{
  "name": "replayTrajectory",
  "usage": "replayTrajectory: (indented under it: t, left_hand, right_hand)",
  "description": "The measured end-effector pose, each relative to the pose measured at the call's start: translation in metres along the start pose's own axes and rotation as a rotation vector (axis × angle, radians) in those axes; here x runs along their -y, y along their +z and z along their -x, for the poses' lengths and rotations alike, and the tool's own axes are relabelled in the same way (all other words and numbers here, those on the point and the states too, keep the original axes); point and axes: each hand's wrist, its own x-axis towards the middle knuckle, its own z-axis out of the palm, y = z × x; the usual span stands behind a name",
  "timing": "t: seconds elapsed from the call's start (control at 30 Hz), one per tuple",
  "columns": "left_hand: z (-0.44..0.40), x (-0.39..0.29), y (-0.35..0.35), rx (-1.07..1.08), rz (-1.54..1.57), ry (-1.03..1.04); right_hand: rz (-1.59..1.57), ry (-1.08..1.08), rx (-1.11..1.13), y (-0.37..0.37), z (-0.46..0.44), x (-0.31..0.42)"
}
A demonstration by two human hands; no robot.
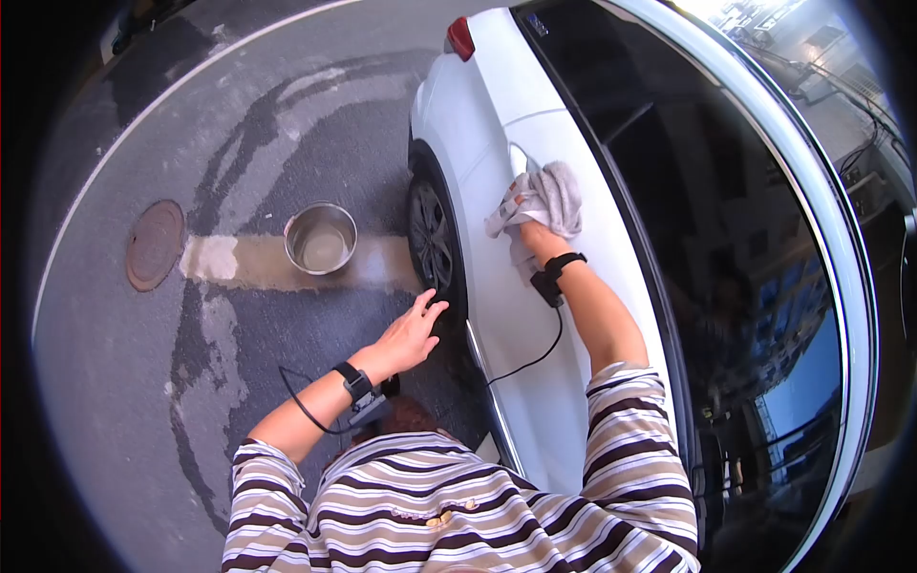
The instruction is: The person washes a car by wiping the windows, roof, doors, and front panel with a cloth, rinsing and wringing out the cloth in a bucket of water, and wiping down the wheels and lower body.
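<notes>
1. The left hand (409,334) is hanging empty, its fingers loosely spread, just this side of the rear wheel (432,229); whether a fingertip is touching the tyre, I cannot tell. Being free, it is well placed for steadying the body, away from the panel being worked.
2. A thin black cable (560,329) is running from the right wrist across the white car (564,411). Good work here is calling for leaving it slack and out of the cloth's path.
3. The right hand (537,235) is gripping a bunched pale cloth (557,196) against the car's side; folds are hiding most of the fingers. The step seems to be wiping, so a flatter, wider fold is likely to be giving more even contact than this bundle.
4. The door handle (518,158) is sitting right at the cloth's upper edge. Going around it is probably calling for lighter pressure and a tucked corner, as loose folds could be catching there.
5. A metal bucket (297,234) is standing on the ground beyond the left hand, apart from the wheel. Feet are needing care around it.
</notes>
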Motion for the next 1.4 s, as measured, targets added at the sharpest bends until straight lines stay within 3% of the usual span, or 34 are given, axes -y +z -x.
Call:
replayTrajectory:
  t: [0.1, 0.13, 0.17, 0.23, 0.3, 0.37, 0.43, 0.63, 0.87, 1.07, 1.2, 1.23, 1.4]
  left_hand:
    - [-0.026, 0.012, -0.02, -0.018, -0.084, 0.027]
    - [-0.035, 0.014, -0.028, -0.033, -0.1, 0.031]
    - [-0.04, 0.015, -0.033, -0.042, -0.11, 0.031]
    - [-0.056, 0.015, -0.045, -0.054, -0.085, -0.004]
    - [-0.068, 0.018, -0.047, -0.078, -0.082, 0.001]
    - [-0.078, 0.027, -0.041, -0.115, -0.102, 0.043]
    - [-0.085, 0.031, -0.039, -0.071, -0.071, 0.059]
    - [-0.113, 0.051, -0.053, 0.018, -0.046, 0.083]
    - [-0.145, 0.109, -0.099, 0.03, -0.039, 0.165]
    - [-0.157, 0.157, -0.153, 0.067, -0.024, 0.192]
    - [-0.158, 0.179, -0.177, 0.1, -0.002, 0.156]
    - [-0.158, 0.183, -0.182, 0.098, 0.013, 0.149]
    - [-0.156, 0.215, -0.201, 0.065, 0.007, 0.105]
  right_hand:
    - [0.111, -0.107, -0.005, 0.083, -0.021, -0.009]
    - [0.157, -0.148, -0.005, 0.081, -0.034, 0.003]
    - [0.109, -0.007, 0.117, 0.074, -0.044, 0.003]
    - [0.011, 0.308, 0.401, -0.024, -0.078, 0.038]
    - [0.025, 0.255, 0.401, -0.056, -0.09, 0.05]
    - [0.335, -0.317, -0.226, 0.064, -0.052, -0.004]
    - [0.068, -0.314, -0.064, 0.024, -0.038, -0.001]
    - [0.03, -0.318, 0.304, 0.017, 0.022, -0.024]
    - [0.323, -0.286, 0.582, 0.003, 0.026, -0.014]
    - [0.782, -0.312, 0.795, 0.027, -0.046, 0.021]
    - [0.889, -0.368, 0.824, 0.052, -0.078, 0.029]
    - [0.846, -0.372, 0.714, 0.06, -0.078, 0.024]
    - [0.582, -0.267, 0.794, 0.088, -0.116, 0.018]
